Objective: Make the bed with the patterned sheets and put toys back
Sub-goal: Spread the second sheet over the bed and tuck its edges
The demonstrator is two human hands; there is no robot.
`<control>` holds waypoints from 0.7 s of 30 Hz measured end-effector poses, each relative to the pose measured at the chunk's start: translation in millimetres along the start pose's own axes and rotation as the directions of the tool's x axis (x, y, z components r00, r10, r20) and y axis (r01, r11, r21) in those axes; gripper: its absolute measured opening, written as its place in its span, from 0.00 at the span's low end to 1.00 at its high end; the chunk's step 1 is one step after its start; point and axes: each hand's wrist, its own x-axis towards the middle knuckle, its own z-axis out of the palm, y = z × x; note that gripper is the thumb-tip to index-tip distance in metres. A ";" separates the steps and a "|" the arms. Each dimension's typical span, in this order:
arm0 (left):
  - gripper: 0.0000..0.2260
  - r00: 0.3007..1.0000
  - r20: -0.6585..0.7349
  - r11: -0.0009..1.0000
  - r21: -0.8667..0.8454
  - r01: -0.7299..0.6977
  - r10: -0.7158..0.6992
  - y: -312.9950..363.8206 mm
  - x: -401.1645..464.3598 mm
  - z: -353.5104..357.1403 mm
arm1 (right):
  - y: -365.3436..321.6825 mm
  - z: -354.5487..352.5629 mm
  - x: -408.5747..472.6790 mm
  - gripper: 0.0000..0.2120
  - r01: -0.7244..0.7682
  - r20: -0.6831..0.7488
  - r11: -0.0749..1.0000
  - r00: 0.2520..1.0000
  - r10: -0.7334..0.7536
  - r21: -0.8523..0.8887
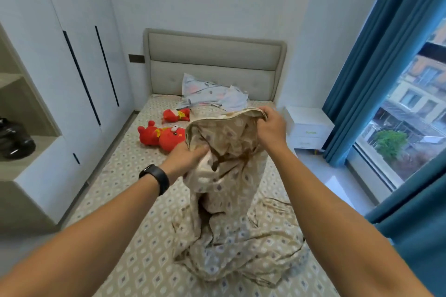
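A beige patterned quilt cover (226, 200) is lifted off the bed (125, 200), its lower part heaped on the mattress. My left hand (185, 159) grips a bunched fold of it, and my right hand (270, 130) pinches its upper hem higher up. The mattress wears a fitted sheet in the same diamond pattern. Two red plush toys lie on the bed's far left: a large one (161, 136) and a smaller one (176, 115) behind it. A pale floral pillow (212, 94) leans crumpled near the grey headboard (214, 60).
White wardrobe doors (79, 55) line the left side, with an open shelf holding dark shoes (14, 142). A white nightstand (306, 128) stands right of the bed. Teal curtains (386, 55) frame a window (410, 108) on the right.
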 end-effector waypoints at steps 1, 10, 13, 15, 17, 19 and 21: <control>0.09 0.999 0.052 1.000 0.029 0.003 -0.005 -5.6 -0.2 0.0 | 0.4 2.1 -0.7 0.15 -0.004 0.028 1.000 1.000 0.004 0.003; 0.35 0.961 0.011 0.851 0.462 -0.251 0.278 22.6 34.5 20.2 | -20.7 28.5 -29.9 0.11 0.212 0.385 0.976 0.897 -0.218 0.058; 0.07 0.937 -0.028 0.826 0.482 -0.293 0.349 27.2 41.8 19.2 | -3.2 28.8 -28.4 0.19 0.308 0.320 0.951 0.901 -0.293 0.003; 0.06 0.911 -0.131 0.876 0.358 -0.325 0.391 33.5 42.4 21.2 | 13.8 28.5 -31.3 0.23 0.349 0.269 0.935 0.909 -0.320 -0.066; 0.09 0.890 -0.163 0.878 0.313 -0.362 0.425 45.3 42.8 23.5 | 29.1 34.9 -35.8 0.21 0.311 0.268 0.928 0.929 -0.253 -0.203; 0.08 0.860 -0.267 0.891 0.267 -0.367 0.435 60.0 44.0 20.4 | 49.7 36.9 -37.5 0.14 0.099 0.170 0.928 0.985 -0.040 -0.359; 0.06 0.811 -0.446 0.925 0.149 -0.350 0.379 77.2 48.2 3.8 | 73.3 29.4 -39.4 0.13 -0.212 0.003 0.909 0.973 0.229 -0.359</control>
